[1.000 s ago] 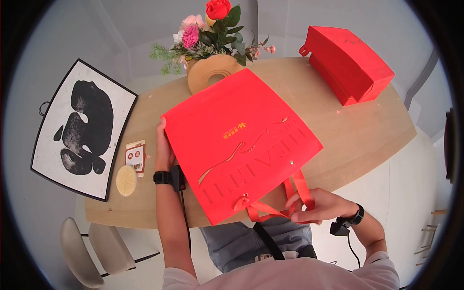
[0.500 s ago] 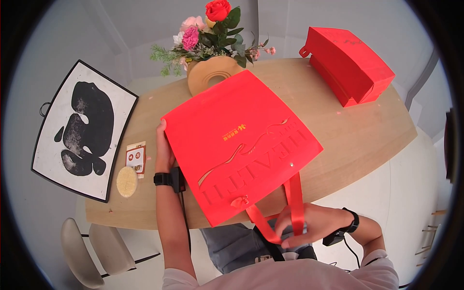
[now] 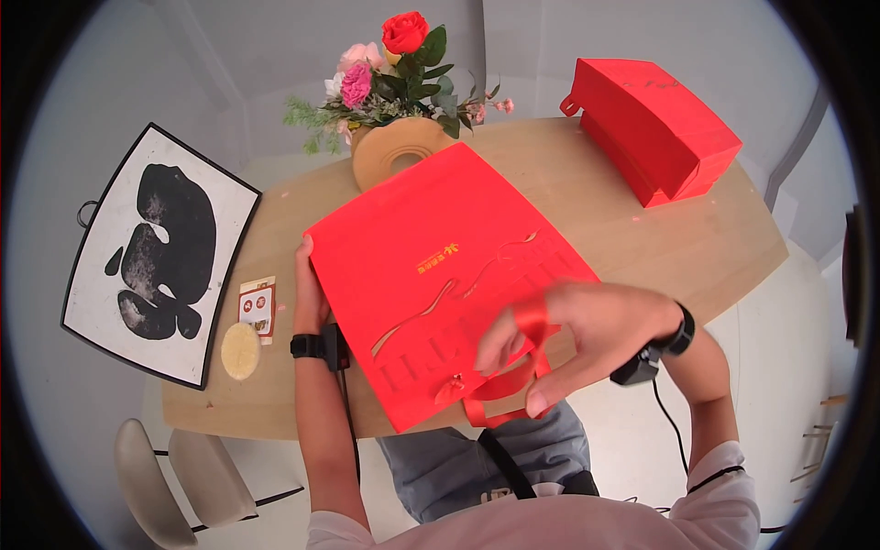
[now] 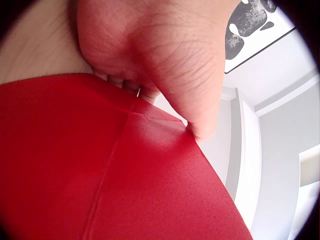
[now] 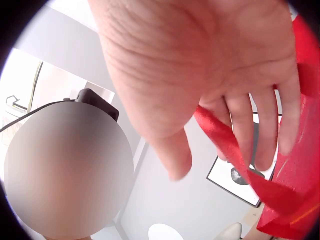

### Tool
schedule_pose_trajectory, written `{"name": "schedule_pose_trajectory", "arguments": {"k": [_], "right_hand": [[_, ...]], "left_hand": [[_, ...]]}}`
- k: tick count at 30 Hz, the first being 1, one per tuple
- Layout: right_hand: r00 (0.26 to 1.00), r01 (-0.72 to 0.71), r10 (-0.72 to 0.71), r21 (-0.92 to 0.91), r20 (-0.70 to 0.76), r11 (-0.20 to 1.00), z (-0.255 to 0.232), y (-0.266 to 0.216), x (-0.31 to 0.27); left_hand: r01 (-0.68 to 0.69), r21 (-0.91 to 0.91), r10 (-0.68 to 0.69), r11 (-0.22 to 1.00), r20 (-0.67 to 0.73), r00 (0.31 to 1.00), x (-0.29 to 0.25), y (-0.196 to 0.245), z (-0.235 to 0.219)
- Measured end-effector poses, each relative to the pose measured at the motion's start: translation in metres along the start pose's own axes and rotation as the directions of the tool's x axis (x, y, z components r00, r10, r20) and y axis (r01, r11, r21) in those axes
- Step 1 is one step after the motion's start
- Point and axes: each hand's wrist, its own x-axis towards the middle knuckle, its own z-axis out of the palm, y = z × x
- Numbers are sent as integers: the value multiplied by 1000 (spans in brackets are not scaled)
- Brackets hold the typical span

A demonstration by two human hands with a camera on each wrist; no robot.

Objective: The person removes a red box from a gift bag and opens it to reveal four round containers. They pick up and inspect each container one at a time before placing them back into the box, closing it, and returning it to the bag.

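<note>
A large red paper gift bag (image 3: 403,229) with gold and embossed lettering is tilted over the near part of the table, its ribbon handles toward the person. At its far left corner the left hand (image 3: 310,286) grips the edge; the left wrist view has the thumb (image 4: 197,112) on one side of the bag and fingers behind. The right hand (image 3: 605,325) is over the bag's handle end, blurred in the head view. A red ribbon handle (image 5: 222,140) runs between its thumb and its fairly straight, spread fingers.
A ring-shaped vase (image 3: 376,156) of flowers stands behind the bag. Another red bag (image 3: 655,128) lies at the far right of the wooden table (image 3: 724,247). On the left are a framed black-and-white picture (image 3: 206,335), small cards (image 3: 258,302) and an oval yellowish pad (image 3: 240,351).
The right hand has moved up and forward from below the handles to over the bag's lower right, bringing a ribbon along. The left hand keeps its grip, and the bag has barely shifted.
</note>
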Motion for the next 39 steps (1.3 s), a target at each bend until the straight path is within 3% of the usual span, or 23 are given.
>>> {"name": "schedule_pose_trajectory", "arguments": {"k": [2, 3, 4, 6, 7, 8, 10, 13, 15, 16, 17, 18, 19, 21, 23, 25, 26, 28, 29, 31, 32, 34, 39], "right_hand": [[976, 43, -17, -117, 218, 992, -13, -4, 17], [968, 26, 14, -153, 250, 988, -19, -9, 25], [979, 44, -24, -97, 201, 994, -20, 2, 31], [972, -48, 58, -49, 229, 998, -30, 9, 47], [983, 91, -71, -112, 167, 990, -32, 15, 54], [983, 93, -74, -112, 168, 989, -34, 16, 60], [945, -279, 316, -306, 80, 910, -36, 18, 69], [957, -289, 284, -249, -56, 924, -27, 45, 75], [954, -299, 294, -322, -68, 898, -27, 56, 77], [947, -317, 309, -386, -84, 866, -28, 59, 76], [949, -314, 304, -383, -88, 869, -29, 61, 74], [947, -321, 305, -309, -101, 895, -30, 63, 71], [945, -325, 307, -232, -112, 917, -30, 64, 68], [939, -336, 312, -192, -145, 922, -30, 64, 63], [930, -347, 320, -152, -179, 925, -29, 62, 55], [928, -314, 298, -39, -222, 949, -31, 58, 42], [928, -311, 295, -38, -227, 950, -31, 53, 34], [909, -247, 232, 2, -346, 969, -30, 43, 12], [895, -242, 232, 22, -380, 970, -29, 41, 1], [873, -253, 249, 48, -419, 966, -27, 37, -22], [853, -262, 264, 69, -451, 963, -25, 38, -32], [835, -264, 283, 107, -473, 959, -20, 43, -50], [833, -265, 351, 248, -427, 932, 1, 58, -83]], "left_hand": [[10, -1, -10, 1000, -2, 1000, 0, 0, -2], [17, -3, -17, 1000, -3, 1000, 1, 0, -2], [15, -2, -15, 1000, -2, 1000, 1, 0, -2], [8, -15, -8, 1000, -3, 1000, 1, 1, -1], [6, -14, -6, 1000, -5, 1000, 2, 0, -2], [5, -31, -5, 1000, 9, 1000, 3, -1, -4], [5, -46, -4, 999, 18, 1000, 1, -1, -3], [-70, 14, 70, 997, -19, 997, 2, 4, -5], [-213, 509, 272, 834, -44, 961, 12, 11, -27], [-215, 513, 274, 831, -42, 961, 8, 17, -21], [-297, 638, 413, 710, -37, 910, -2, 30, -7], [-353, 748, 540, 562, -9, 841, -12, 43, 7], [-353, 751, 540, 558, -5, 842, -27, 57, 28], [-383, 825, 396, 415, 215, 892, -65, 82, 80], [-426, 833, 175, 353, 388, 905, -98, 85, 127], [-492, 837, 27, 238, 500, 865, -128, 81, 171], [-495, 836, 27, 235, 504, 863, -135, 72, 181], [-688, 721, -9, -88, 690, 724, -147, 59, 193], [-692, 717, -13, -88, 694, 720, -151, 55, 197], [-729, 633, -150, -261, 719, 678, -158, 49, 202], [-733, 628, -155, -261, 723, 674, -161, 47, 204], [-693, 578, -164, -432, 705, 690, -166, 45, 205], [-663, 558, -161, -499, 693, 703, -176, 39, 199]]}}
